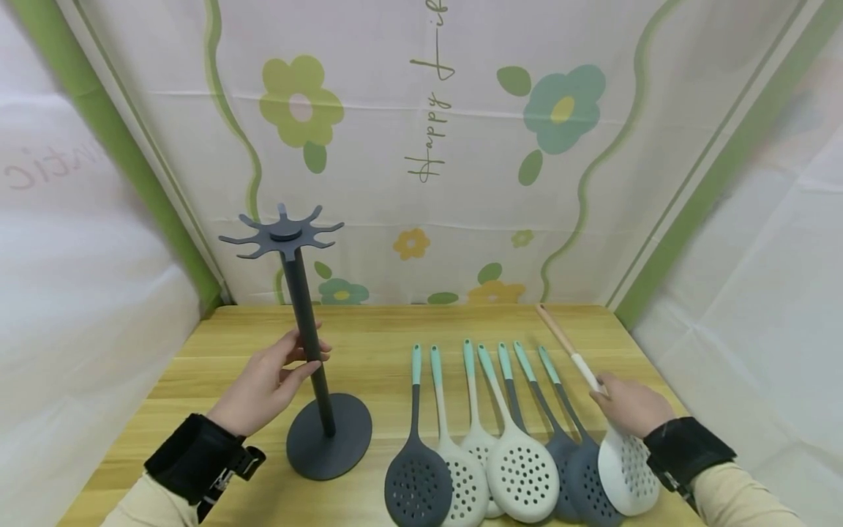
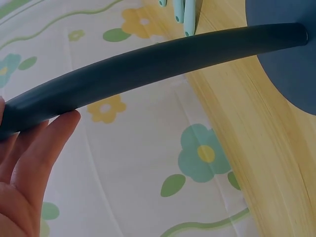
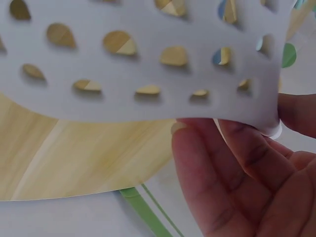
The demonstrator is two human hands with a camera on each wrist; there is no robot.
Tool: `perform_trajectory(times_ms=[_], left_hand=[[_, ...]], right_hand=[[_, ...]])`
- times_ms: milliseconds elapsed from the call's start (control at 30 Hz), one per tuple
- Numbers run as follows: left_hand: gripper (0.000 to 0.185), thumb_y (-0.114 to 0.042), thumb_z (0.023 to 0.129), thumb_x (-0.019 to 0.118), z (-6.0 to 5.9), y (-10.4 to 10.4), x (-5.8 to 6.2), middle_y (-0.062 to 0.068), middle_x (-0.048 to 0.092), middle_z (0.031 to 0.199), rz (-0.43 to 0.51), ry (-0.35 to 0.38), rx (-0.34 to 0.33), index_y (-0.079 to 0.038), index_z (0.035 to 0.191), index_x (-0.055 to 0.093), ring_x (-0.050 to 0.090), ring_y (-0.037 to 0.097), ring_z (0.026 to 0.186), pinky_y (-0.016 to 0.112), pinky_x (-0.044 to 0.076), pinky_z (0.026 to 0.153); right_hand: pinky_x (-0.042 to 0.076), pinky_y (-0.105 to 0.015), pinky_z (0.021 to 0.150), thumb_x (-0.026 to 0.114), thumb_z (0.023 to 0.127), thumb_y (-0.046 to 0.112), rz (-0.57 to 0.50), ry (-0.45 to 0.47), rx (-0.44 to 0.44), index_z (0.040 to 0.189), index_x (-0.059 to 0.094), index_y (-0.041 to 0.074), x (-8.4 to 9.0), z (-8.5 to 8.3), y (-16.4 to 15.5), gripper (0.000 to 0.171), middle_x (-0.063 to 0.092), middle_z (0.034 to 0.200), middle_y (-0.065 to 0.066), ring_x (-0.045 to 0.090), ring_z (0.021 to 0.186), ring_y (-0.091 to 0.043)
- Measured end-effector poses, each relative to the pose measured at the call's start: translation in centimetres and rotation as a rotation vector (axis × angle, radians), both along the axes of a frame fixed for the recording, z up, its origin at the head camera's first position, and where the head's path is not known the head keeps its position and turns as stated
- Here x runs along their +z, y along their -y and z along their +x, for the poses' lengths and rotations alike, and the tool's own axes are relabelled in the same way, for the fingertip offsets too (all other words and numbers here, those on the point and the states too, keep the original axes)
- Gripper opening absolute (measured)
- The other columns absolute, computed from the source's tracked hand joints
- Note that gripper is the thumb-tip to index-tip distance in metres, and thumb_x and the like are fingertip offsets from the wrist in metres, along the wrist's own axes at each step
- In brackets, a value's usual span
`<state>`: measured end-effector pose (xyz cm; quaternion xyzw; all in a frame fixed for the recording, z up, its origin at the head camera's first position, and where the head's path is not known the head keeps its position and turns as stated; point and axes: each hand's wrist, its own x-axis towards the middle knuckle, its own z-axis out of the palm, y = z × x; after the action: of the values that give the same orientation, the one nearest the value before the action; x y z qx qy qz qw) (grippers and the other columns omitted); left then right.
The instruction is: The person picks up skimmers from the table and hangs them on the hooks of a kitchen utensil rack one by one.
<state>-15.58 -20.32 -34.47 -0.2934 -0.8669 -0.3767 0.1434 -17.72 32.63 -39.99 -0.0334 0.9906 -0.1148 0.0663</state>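
Note:
My left hand (image 1: 266,380) holds the dark post of a utensil stand (image 1: 305,315) between thumb and fingers. The stand is upright on a round base, with several hooked arms at its top. In the left wrist view the fingers (image 2: 47,153) touch the post (image 2: 148,64). At the right, my right hand (image 1: 635,406) grips a white skimmer (image 1: 628,472) with a wooden handle end, low on its handle near the perforated head. The right wrist view shows that head (image 3: 118,64) close up, with the thumb and fingers (image 3: 197,173) around its neck.
Several grey and white skimmers with mint handle ends, among them a grey one (image 1: 418,479) and a white one (image 1: 522,476), lie side by side, partly overlapping, on the wooden table (image 1: 369,344). A flowered cloth (image 1: 369,183) hangs behind, with white cloth at both sides.

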Motion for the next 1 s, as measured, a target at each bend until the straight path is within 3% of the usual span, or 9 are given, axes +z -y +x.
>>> perform_trajectory(times_ms=[367, 833, 1000], left_hand=[[0.043, 0.007, 0.093, 0.061, 0.2, -0.2, -0.1, 0.015, 0.067, 0.114, 0.04, 0.062, 0.029, 0.001, 0.133, 0.048, 0.07, 0.03, 0.102, 0.035, 0.063, 0.079], [0.033, 0.005, 0.093, 0.062, 0.4, -0.6, -0.1, 0.011, 0.068, 0.11, 0.038, 0.03, 0.076, -0.002, 0.124, 0.053, 0.071, 0.028, 0.098, 0.035, 0.064, 0.076], [0.033, 0.004, 0.094, 0.062, 0.4, -0.7, -0.2, 0.009, 0.068, 0.11, 0.044, 0.024, 0.088, -0.002, 0.124, 0.053, 0.071, 0.028, 0.098, 0.035, 0.064, 0.076]], right_hand=[[0.044, -0.031, 0.05, 0.06, 0.097, 0.02, 0.028, -0.03, 0.022, 0.124, 0.056, -0.009, 0.6, 0.1, 1.0, 0.04, 0.068, 0.088, -0.013, 0.054, 0.064, -0.017], [0.04, -0.028, 0.047, 0.059, 0.098, 0.021, 0.013, -0.045, 0.04, 0.123, 0.057, -0.007, 1.1, 0.7, 2.0, 0.038, 0.062, 0.075, -0.004, 0.05, 0.057, -0.015], [0.041, -0.028, 0.047, 0.06, 0.098, 0.021, 0.014, -0.058, 0.054, 0.125, 0.056, -0.009, 1.4, 0.8, 2.4, 0.041, 0.064, 0.079, -0.006, 0.05, 0.058, -0.015]])
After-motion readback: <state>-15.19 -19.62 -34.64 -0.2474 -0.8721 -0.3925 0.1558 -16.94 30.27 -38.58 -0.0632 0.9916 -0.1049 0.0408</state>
